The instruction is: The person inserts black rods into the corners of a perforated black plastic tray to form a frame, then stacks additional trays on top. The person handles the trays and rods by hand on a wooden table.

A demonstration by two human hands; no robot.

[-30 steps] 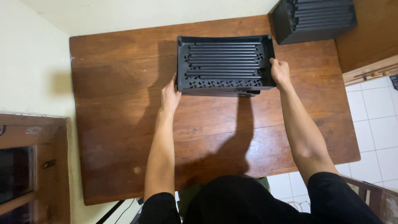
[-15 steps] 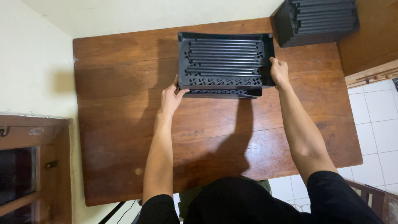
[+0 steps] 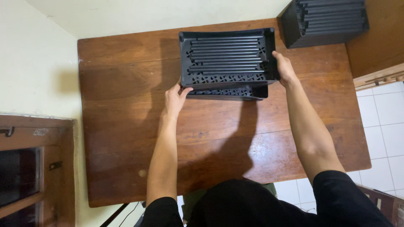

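Observation:
A black plastic tray (image 3: 227,56) with a ribbed, perforated floor is lifted a little off a second black tray (image 3: 229,92) that lies under it on the brown wooden table (image 3: 126,109). My right hand (image 3: 283,67) grips the upper tray's right edge. My left hand (image 3: 176,97) is at the trays' left front corner, fingers on the upper tray's rim. The upper tray sits tilted, its near side raised off the lower one.
A stack of several more black trays (image 3: 326,19) stands at the table's far right corner. A pale wall runs along the left and far sides. A dark wooden cabinet (image 3: 33,168) is at lower left, and a white tiled floor (image 3: 385,122) lies to the right.
The upper tray has risen and shifted away from me, exposing more of the lower tray's front. My left hand moved in from beside the stack to the corner.

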